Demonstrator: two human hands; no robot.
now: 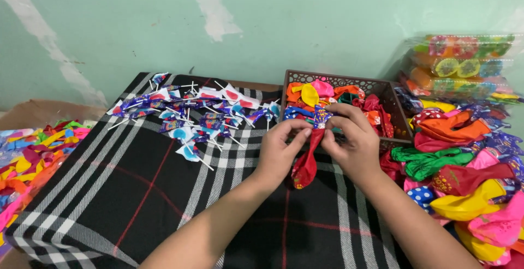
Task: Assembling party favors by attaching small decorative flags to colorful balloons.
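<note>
Above the checked cloth point(136, 192), we are pinching a red balloon point(305, 162) by its neck, left hand point(278, 154) and right hand point(355, 143) both closed on it, seemingly with a wrapped lollipop point(321, 117). Beside them a brown basket point(382, 91) is holding balloons.

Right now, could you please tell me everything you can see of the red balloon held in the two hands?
The uninflated red rubber balloon hangs limp, neck up, above the black checked cloth. It bears small pale printed marks. The left hand and right hand pinch its neck, where a blue-wrapped lollipop sits against the opening. The brown basket lies just behind.
</note>
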